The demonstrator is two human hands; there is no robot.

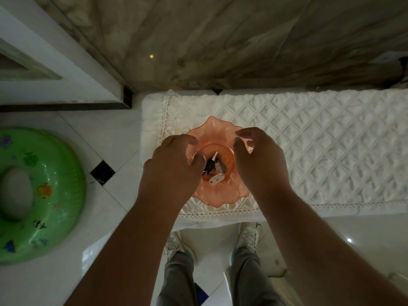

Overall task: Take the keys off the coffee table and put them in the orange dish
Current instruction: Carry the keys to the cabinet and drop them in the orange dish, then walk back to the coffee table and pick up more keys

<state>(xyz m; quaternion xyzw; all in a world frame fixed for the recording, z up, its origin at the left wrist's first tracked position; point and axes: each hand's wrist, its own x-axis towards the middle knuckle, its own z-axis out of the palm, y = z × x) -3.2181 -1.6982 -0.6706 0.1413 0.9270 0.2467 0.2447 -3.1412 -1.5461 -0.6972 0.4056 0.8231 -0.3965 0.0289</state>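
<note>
An orange translucent dish (217,196) with a wavy rim stands on a white quilted cloth (320,138). In its bowl lies a bunch of keys (215,168) with a dark fob and a white tag. My left hand (174,164) hovers over the dish's left side, its fingertips at the keys; whether it grips them is hidden. My right hand (260,160) is over the right rim, fingers curled and apart, holding nothing.
The cloth covers a low surface against a marble wall (242,40). A green inflatable swim ring (42,193) lies on the tiled floor at the left. A white door frame (55,69) is at the upper left. My feet stand below the dish.
</note>
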